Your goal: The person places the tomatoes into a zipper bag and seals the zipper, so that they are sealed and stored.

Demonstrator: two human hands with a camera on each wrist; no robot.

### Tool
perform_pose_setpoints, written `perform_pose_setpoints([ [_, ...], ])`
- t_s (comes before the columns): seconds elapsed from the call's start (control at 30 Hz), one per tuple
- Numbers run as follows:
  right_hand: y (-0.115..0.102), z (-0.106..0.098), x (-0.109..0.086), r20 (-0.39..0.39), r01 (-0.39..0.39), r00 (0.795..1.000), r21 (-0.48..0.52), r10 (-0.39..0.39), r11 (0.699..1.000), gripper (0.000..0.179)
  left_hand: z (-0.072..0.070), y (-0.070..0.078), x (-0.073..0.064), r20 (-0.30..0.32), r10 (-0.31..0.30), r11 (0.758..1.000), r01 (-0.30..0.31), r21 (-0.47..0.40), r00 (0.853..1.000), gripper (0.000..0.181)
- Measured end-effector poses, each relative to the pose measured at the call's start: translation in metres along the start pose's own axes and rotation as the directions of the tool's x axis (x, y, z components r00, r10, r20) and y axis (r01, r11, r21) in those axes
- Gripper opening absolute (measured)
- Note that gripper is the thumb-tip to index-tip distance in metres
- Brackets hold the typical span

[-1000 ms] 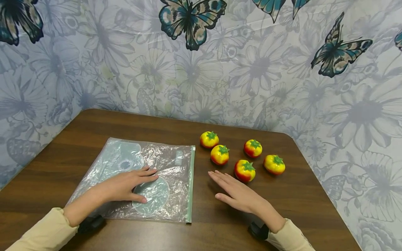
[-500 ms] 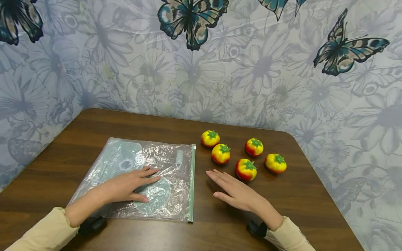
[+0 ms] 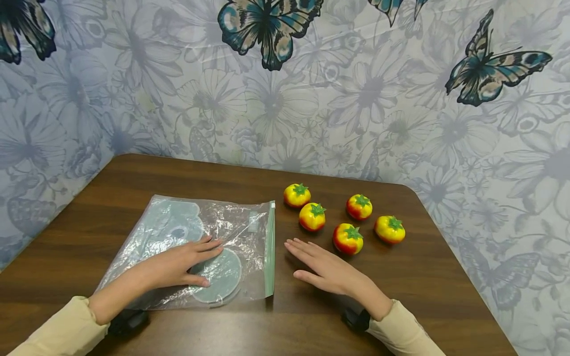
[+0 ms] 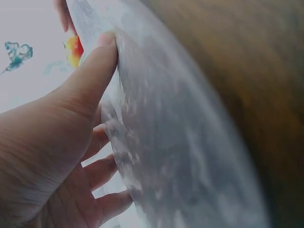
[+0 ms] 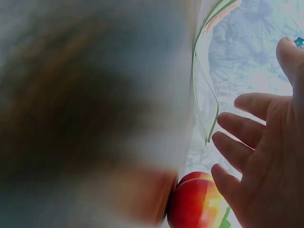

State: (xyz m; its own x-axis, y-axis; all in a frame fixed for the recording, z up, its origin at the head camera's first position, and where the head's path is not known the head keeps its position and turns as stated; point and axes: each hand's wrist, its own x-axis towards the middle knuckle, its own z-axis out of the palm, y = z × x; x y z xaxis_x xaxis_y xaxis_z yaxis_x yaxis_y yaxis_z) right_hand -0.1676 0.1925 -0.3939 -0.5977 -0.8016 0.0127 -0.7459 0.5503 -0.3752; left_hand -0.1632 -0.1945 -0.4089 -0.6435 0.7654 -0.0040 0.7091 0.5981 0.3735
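Note:
In the head view, a clear plastic zip bag (image 3: 231,217) with pale blue printed shapes lies on the table. Its green zip edge (image 3: 269,252) runs along the right side; in the right wrist view the green zip strips (image 5: 195,66) bow apart. My left hand (image 3: 175,267) rests on the bag with fingers extended. My right hand (image 3: 329,269) holds nothing, its fingers spread and pointing at the zip edge, a short gap away. Beside it sits a red-and-yellow tomato-like fruit (image 3: 348,240) with a green leafy top, also partly seen in the right wrist view.
Several more such fruits stand behind and right of my right hand, among them one fruit (image 3: 297,196) at the back and another fruit (image 3: 389,229) at the right. The brown wooden table (image 3: 205,331) ends at a butterfly-printed cloth (image 3: 285,113).
The bag's green edge now looks raised and shows wider than before. My right hand has shifted slightly left toward it. My left hand stays on the bag; the fruits have not moved.

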Motion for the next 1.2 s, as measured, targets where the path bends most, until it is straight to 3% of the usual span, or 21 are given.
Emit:
perform_pose_setpoints([
  [0.27, 0.002, 0.001, 0.018, 0.035, 0.012, 0.999, -0.004, -0.012, 1.000, 0.066, 0.003, -0.001, 0.000, -0.014, -0.018, 1.000, 0.019, 0.004, 1.000, 0.081],
  [0.73, 0.011, 0.001, 0.057, 0.107, -0.085, 0.991, 0.024, 0.082, 0.996, 0.069, 0.002, 0.002, -0.002, -0.018, -0.027, 0.999, 0.026, -0.028, 0.999, 0.081],
  [1.2, 0.026, 0.006, 0.076, 0.034, -0.068, 0.997, 0.083, 0.065, 0.994, 0.053, 0.006, -0.002, -0.001, -0.036, -0.009, 1.000, 0.009, -0.027, 0.999, 0.080],
])
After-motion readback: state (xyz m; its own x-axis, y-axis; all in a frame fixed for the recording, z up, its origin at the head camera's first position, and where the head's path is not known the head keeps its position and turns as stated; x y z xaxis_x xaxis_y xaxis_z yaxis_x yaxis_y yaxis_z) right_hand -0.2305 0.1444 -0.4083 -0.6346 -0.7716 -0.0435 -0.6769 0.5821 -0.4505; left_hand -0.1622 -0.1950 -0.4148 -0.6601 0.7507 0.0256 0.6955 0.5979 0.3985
